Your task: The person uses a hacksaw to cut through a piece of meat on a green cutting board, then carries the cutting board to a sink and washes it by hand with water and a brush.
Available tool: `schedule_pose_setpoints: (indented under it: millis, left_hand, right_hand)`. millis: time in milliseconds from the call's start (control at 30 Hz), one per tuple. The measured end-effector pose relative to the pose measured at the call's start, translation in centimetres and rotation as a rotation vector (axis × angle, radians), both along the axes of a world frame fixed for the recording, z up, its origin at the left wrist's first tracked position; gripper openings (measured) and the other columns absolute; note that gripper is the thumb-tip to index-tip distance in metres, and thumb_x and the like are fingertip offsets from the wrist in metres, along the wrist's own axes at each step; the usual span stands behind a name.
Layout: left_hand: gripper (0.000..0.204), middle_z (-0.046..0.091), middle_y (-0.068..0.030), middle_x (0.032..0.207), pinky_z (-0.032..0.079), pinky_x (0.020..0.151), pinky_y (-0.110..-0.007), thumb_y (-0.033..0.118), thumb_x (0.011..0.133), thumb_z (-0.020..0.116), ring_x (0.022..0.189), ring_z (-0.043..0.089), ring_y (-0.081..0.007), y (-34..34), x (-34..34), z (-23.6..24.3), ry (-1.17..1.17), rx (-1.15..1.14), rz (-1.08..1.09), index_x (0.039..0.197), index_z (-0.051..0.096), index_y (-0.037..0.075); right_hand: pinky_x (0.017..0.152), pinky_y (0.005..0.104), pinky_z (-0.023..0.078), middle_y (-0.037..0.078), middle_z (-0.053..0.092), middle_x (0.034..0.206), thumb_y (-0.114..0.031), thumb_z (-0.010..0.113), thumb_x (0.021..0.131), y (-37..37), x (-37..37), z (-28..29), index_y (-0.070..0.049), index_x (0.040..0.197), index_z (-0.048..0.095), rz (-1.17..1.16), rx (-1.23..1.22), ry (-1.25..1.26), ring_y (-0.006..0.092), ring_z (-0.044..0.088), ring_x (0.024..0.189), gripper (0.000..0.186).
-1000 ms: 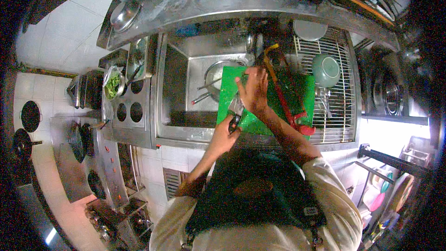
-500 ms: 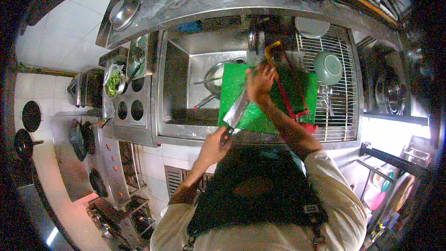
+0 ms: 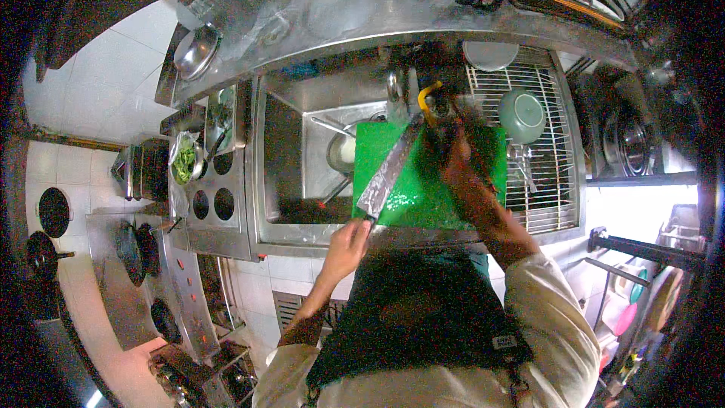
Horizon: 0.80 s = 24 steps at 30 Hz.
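A broad-bladed knife (image 3: 391,172) lies slanted over a wet green cutting board (image 3: 408,200), its blade pointing up and to the right. Its dark handle is in my left hand (image 3: 350,245), closed around it at the board's near edge. My right hand (image 3: 451,149) is over the far right part of the board, near the blade's far end. It is dark and smeared, so its fingers do not show. Just beyond it sticks up a yellow curved piece (image 3: 429,102); I cannot make out whether the hand touches it.
The board spans part of a steel sink (image 3: 291,230), where a pan (image 3: 341,153) sits. To the right, a pale green bowl (image 3: 522,116) rests upside down on a wire rack (image 3: 555,204). Left of the sink stands a bowl of green vegetables (image 3: 183,159). A steel shelf (image 3: 347,19) runs behind.
My right hand has drawn back from the blade, toward me and to the right. The left hand keeps the knife handle. The yellow piece appears lower and further left; the view has shifted slightly.
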<state>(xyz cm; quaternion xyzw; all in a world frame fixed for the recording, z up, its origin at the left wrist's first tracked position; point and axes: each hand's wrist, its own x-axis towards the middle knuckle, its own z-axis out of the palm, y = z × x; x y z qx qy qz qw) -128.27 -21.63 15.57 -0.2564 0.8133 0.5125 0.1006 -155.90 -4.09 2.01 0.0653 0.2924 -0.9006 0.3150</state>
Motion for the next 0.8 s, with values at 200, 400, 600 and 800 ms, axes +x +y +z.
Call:
schedule_pose_setpoints:
  millis: [200, 400, 600, 800]
  left_hand:
    - [0.038, 0.066, -0.0231, 0.079, 0.049, 0.067, -0.05, 0.033, 0.104, 0.051, 0.072, 0.063, -0.0432, 3.9, -6.9, -3.4, 0.406, -0.388, -0.046, 0.096, 0.063, -0.002]
    - [0.037, 0.069, -0.0254, 0.084, 0.05, 0.068, -0.05, 0.033, 0.101, 0.056, 0.071, 0.064, -0.0446, 5.4, -10.3, -2.0, 0.284, -0.31, -0.179, 0.102, 0.067, -0.003]
    - [0.045, 0.066, -0.0196, 0.068, 0.05, 0.055, -0.044, 0.037, 0.104, 0.051, 0.053, 0.064, -0.0305, 7.5, -12.4, -1.7, 0.098, -0.001, -0.052, 0.097, 0.07, -0.003]
    - [0.045, 0.064, -0.016, 0.067, 0.05, 0.059, -0.044, 0.035, 0.106, 0.047, 0.061, 0.065, -0.0294, 10.1, -16.7, -0.6, 0.368, -0.17, 0.044, 0.091, 0.07, -0.001]
  right_hand:
    - [0.062, 0.0342, 0.051, 0.003, 0.066, 0.087, -0.035, 0.077, 0.09, -2.7, 10.5, 6.0, -0.008, 0.099, 0.067, 0.106, 0.71, 0.353, 0.0147, 0.06, 0.073, 0.03]
    - [0.057, 0.0326, 0.05, 0.002, 0.067, 0.088, -0.027, 0.073, 0.094, -0.2, 6.8, 5.8, -0.005, 0.102, 0.065, -0.134, 0.638, 0.117, 0.0135, 0.06, 0.072, 0.024]
    - [0.06, 0.0334, 0.051, 0.002, 0.068, 0.09, -0.023, 0.066, 0.098, 1.5, 7.3, 7.5, -0.006, 0.099, 0.065, -0.091, 0.519, 0.021, 0.0139, 0.062, 0.076, 0.018]
    - [0.075, 0.0388, 0.055, 0.005, 0.071, 0.099, -0.016, 0.066, 0.096, 2.4, 9.2, 5.6, -0.005, 0.108, 0.069, -0.157, 0.469, 0.144, 0.0212, 0.065, 0.089, 0.016]
